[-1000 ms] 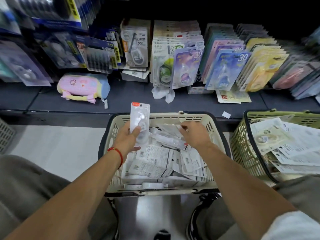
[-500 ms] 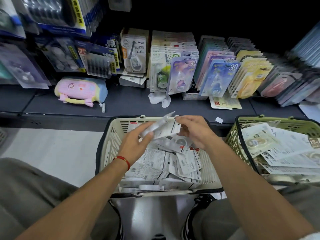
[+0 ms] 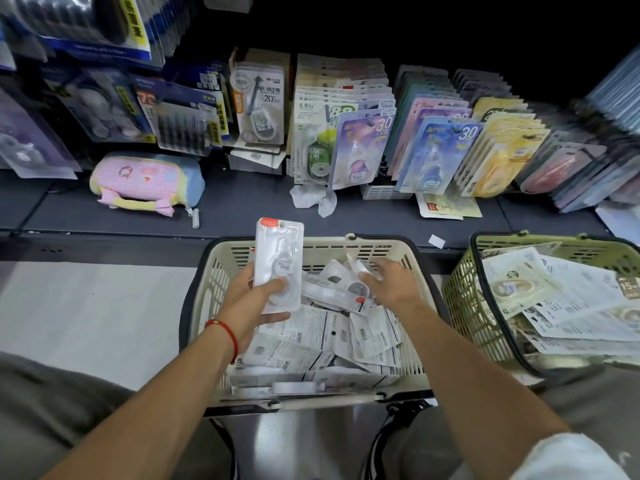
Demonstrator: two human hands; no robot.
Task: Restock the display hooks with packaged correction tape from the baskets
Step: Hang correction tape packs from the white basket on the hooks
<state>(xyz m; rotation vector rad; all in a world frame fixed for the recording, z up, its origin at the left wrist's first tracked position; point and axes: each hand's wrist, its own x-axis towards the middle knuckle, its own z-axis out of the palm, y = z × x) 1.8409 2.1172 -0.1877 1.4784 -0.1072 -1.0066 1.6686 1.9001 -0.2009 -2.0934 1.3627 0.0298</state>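
Between thumb and curled fingers, the left hand (image 3: 254, 301) grips a correction tape pack (image 3: 278, 263) upright, hang-hole end up for hooking; the right hand (image 3: 389, 284), fingers loosely spread, reaches into the cream basket (image 3: 398, 252).

Pastel pencil case (image 3: 147, 183) on shelf (image 3: 242, 209) (lying flat).

a stationery shop: carded correction tapes (image 3: 362, 150) on display hooks, shopping baskets (image 3: 221, 271) of stock

packs (image 3: 360, 150) crowd hooks, shelf front (image 3: 242, 209) bare
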